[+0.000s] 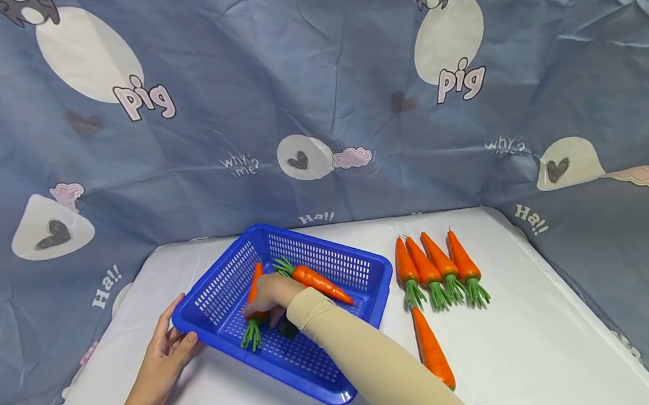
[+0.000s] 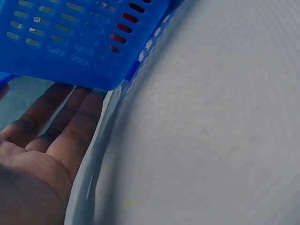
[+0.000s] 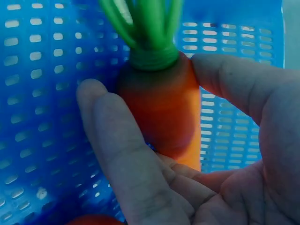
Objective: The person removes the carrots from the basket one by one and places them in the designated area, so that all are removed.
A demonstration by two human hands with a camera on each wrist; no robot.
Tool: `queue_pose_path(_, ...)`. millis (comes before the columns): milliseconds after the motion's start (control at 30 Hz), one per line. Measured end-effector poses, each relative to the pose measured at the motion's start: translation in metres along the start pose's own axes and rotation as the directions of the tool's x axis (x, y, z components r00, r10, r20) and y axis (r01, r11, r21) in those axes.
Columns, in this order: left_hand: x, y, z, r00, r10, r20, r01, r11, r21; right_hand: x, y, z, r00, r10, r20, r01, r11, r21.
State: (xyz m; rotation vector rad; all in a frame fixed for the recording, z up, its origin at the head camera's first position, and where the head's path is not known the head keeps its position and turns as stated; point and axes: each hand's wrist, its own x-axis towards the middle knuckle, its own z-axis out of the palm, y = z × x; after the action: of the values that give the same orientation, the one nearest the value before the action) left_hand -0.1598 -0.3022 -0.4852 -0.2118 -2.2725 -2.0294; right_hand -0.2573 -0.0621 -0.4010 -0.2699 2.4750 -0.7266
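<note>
A blue plastic basket (image 1: 378, 262) with slotted walls sits at an angle on a white surface. My left hand (image 1: 160, 355) holds its near left corner, thumb at the front rim and fingers along the left side; the left wrist view has the fingertips against the basket's edge. Inside the basket, my right hand (image 1: 271, 292) grips an orange carrot (image 3: 159, 103) near its green stems (image 3: 152, 28), with the thumb on one side and fingers on the other. A second carrot (image 1: 321, 282) lies by the basket's back wall.
Several carrots (image 1: 433, 267) lie in a row right of the basket, stems toward me. Another carrot (image 1: 433, 349) lies nearer, partly behind the right sleeve (image 1: 383, 362). A blue-grey printed cloth (image 1: 334, 106) hangs behind and at both sides.
</note>
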Motion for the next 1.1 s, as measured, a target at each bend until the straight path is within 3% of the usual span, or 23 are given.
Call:
queue_pose_path(267,0.0,0.0,-0.001,1.0,0.001,0.002,-0.001,1.0,0.007,-0.004,0.004,-0.002,0.998,-0.038,0.044,0.031,0.989,0.145)
queue_pose_path(467,0.0,0.003,0.001,1.0,-0.014,0.003,0.014,1.0,0.021,-0.008,0.004,-0.003,0.997,-0.063,0.046,0.054,0.982,0.183)
queue_pose_path(1100,-0.001,0.002,0.001,1.0,-0.018,0.01,0.018,1.0,-0.007,-0.021,0.0,-0.008,0.992,-0.128,0.015,0.125,0.982,0.141)
